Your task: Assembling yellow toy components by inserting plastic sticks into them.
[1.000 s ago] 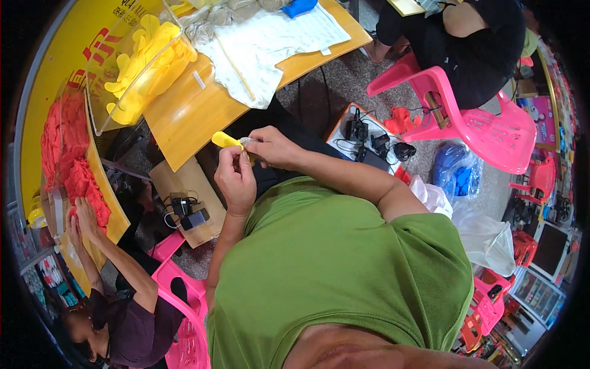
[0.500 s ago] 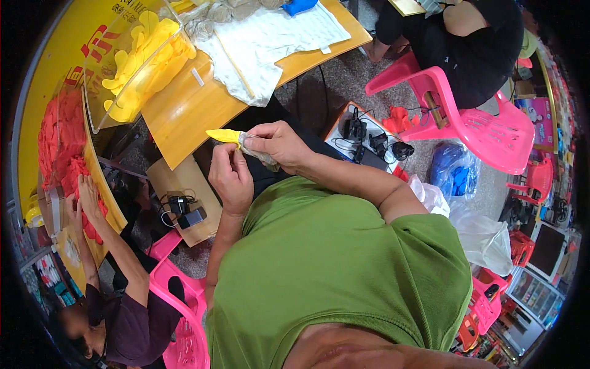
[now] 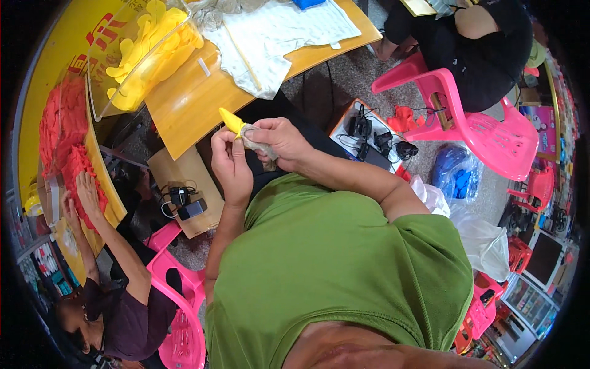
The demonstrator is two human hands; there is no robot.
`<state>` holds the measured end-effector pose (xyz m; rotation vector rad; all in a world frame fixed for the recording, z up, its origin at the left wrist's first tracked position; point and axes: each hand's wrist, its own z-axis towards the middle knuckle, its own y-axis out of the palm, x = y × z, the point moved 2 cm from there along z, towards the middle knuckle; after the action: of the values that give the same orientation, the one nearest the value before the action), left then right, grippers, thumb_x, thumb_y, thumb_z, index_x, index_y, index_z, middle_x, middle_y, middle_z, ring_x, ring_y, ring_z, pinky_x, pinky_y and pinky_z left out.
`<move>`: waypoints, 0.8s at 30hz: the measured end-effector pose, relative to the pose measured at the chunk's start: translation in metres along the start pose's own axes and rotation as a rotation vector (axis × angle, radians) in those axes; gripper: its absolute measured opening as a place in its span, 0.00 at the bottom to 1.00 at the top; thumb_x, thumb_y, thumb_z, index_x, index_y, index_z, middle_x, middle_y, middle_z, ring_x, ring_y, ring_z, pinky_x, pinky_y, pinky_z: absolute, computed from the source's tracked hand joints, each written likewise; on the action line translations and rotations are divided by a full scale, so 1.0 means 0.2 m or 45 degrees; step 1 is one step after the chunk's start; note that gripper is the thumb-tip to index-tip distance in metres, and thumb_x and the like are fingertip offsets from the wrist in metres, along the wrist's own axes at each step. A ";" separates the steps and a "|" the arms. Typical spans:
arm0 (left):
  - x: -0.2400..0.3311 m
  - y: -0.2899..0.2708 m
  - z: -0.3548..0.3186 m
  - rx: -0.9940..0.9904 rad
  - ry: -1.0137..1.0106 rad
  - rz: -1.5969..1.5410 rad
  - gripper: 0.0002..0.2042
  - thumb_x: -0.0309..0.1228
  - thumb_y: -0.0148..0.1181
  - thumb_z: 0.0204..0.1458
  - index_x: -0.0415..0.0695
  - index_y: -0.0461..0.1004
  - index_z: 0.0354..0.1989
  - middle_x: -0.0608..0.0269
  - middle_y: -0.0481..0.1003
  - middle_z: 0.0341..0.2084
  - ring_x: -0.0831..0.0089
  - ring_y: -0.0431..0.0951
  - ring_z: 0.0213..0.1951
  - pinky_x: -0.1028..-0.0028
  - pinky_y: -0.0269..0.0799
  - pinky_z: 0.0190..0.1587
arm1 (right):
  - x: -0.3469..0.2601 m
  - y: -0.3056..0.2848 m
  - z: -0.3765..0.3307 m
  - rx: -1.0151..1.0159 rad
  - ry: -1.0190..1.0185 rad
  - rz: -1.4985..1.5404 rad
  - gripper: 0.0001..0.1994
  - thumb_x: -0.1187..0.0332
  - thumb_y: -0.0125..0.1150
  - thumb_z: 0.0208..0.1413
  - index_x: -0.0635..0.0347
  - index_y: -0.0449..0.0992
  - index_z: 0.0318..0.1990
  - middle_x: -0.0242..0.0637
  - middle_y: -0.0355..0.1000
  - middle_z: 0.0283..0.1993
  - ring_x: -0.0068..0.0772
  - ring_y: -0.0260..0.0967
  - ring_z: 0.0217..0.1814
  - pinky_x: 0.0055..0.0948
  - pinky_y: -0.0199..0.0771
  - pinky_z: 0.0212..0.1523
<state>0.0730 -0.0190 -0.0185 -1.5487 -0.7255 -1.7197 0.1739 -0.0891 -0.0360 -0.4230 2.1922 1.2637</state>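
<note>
Both my hands meet in front of my chest around one small item. It is a smooth yellow pointed piece [image 3: 230,120] sticking out of a crumpled grey-beige cloth [image 3: 260,146]. My right hand [image 3: 286,144] has its thumb and fingers closed on the cloth, which hangs partly below them. With thumb and fingertips together, my left hand [image 3: 232,162] pinches the item where yellow meets grey. Its exact kind I cannot make out. Beyond my hands lies the wooden table [image 3: 184,117], bearing a white cloth [image 3: 295,27].
A clear bin holds yellow pieces [image 3: 153,52]. At left, a co-worker's hands [image 3: 88,194] touch a red pile [image 3: 74,154]. A cardboard box [image 3: 209,218] with chargers and a white box [image 3: 350,126] with black cables flank me. A pink chair [image 3: 498,141] holds another person.
The yellow piece has swung from pointing left to pointing up and away. My left fingers have risen closer to it. The whole view has shifted slightly.
</note>
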 end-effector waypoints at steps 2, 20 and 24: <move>0.00 0.00 0.01 -0.015 0.065 0.096 0.01 0.22 0.47 0.56 0.38 0.63 0.34 0.61 0.68 0.35 0.77 0.69 0.36 0.77 0.66 0.41 | 0.00 0.01 -0.01 -0.042 0.071 0.067 0.07 0.68 0.60 0.51 0.63 0.73 0.33 0.31 0.69 0.24 0.18 0.63 0.18 0.18 0.63 0.17; -0.02 0.03 -0.04 -0.043 0.030 0.230 0.02 0.22 0.50 0.55 0.39 0.64 0.33 0.69 0.64 0.28 0.82 0.63 0.33 0.81 0.61 0.38 | -0.04 0.00 0.05 0.279 -1.405 -1.648 0.03 0.74 0.58 0.43 0.63 0.74 0.27 0.36 0.67 0.21 0.30 0.66 0.19 0.25 0.63 0.19; -0.04 0.00 -0.03 -0.193 -0.144 -0.113 0.03 0.26 0.49 0.57 0.40 0.65 0.34 0.68 0.65 0.30 0.81 0.65 0.35 0.80 0.62 0.41 | -0.03 -0.06 0.07 0.196 -0.836 -0.977 0.04 0.72 0.59 0.47 0.63 0.73 0.27 0.33 0.69 0.19 0.22 0.65 0.16 0.23 0.62 0.16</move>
<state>0.0696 -0.0218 -0.0276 -1.7527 -0.7447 -1.7984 0.1897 -0.0825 -0.0459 -0.6026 1.3460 0.6642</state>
